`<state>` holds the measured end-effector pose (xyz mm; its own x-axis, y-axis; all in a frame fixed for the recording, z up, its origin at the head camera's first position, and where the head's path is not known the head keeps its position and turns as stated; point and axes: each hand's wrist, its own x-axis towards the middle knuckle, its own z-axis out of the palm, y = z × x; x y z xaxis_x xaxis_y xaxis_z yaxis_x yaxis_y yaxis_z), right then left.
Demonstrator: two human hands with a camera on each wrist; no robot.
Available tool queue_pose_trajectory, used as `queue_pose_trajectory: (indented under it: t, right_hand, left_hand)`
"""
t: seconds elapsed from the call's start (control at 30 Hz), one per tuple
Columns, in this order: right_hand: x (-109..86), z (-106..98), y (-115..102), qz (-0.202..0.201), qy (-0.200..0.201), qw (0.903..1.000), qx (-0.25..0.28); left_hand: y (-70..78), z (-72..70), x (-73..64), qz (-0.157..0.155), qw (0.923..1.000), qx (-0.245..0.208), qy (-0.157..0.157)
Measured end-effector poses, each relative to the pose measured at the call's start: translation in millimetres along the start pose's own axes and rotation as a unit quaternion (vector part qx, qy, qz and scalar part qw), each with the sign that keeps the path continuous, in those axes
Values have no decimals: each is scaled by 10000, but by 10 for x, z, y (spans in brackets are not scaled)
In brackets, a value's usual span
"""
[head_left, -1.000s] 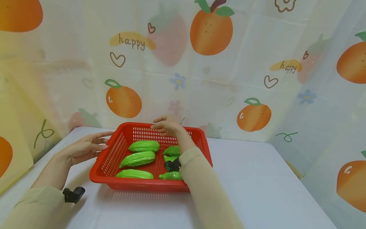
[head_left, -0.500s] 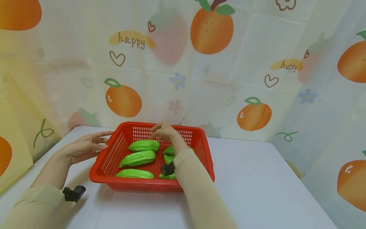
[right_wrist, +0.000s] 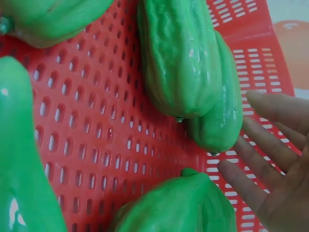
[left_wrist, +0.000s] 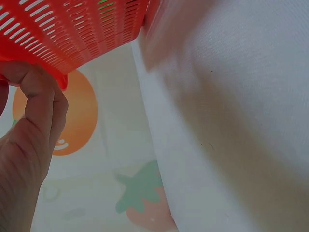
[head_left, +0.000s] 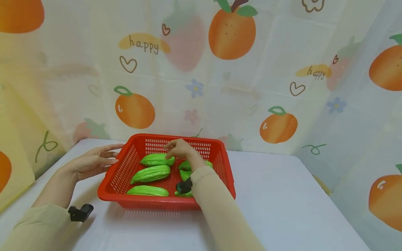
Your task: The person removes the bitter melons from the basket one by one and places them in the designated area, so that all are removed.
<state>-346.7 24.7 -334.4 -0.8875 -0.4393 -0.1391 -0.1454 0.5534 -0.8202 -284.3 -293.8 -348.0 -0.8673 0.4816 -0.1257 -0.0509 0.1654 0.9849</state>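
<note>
In the head view, a red slotted basket (head_left: 150, 199) stands on the table. Three ridged bitter gourds, the far one (head_left: 154, 160), the middle one (head_left: 150, 173) and the near one (head_left: 147, 190), lie on its left side. My left hand (head_left: 89, 162) holds the basket's left rim, fingers bent over it in the left wrist view. Inside the basket, my right hand (head_left: 183, 150) reaches over the far gourd with fingers spread and nothing gripped. In the right wrist view its fingertips (right_wrist: 231, 169) are beside the end of that gourd; contact is unclear.
More green vegetables (head_left: 185, 174) lie on the basket's right side, partly hidden by my right forearm. The white table (head_left: 276, 195) extends to the right. A fruit-printed curtain (head_left: 232, 97) hangs behind the table.
My right hand has come down into the basket, first shifting a little left, and its fingers now reach the far bitter gourd's right end. The left hand and basket stay in place.
</note>
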Motion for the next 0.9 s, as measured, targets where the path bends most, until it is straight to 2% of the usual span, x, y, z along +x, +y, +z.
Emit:
queue_pose_trajectory:
  t: [0.27, 0.53, 0.7, 0.9]
  right_hand:
    - [29, 33, 16, -126, -106, 9946, -1026]
    - [45, 31, 1, -131, -229, 9785, -2044]
    - [28, 40, 4, -125, -258, 9737, -2259]
    - [3, 40, -5, -81, -243, 9739, -2255]
  left_hand:
    - [-3, 26, -9, -149, 9998, 89, 102]
    - [19, 14, -3, -75, 10000, 44, 36]
    - [-3, 8, 0, -19, 10000, -77, -16]
    - [-33, -5, 0, 231, 9983, -451, -297]
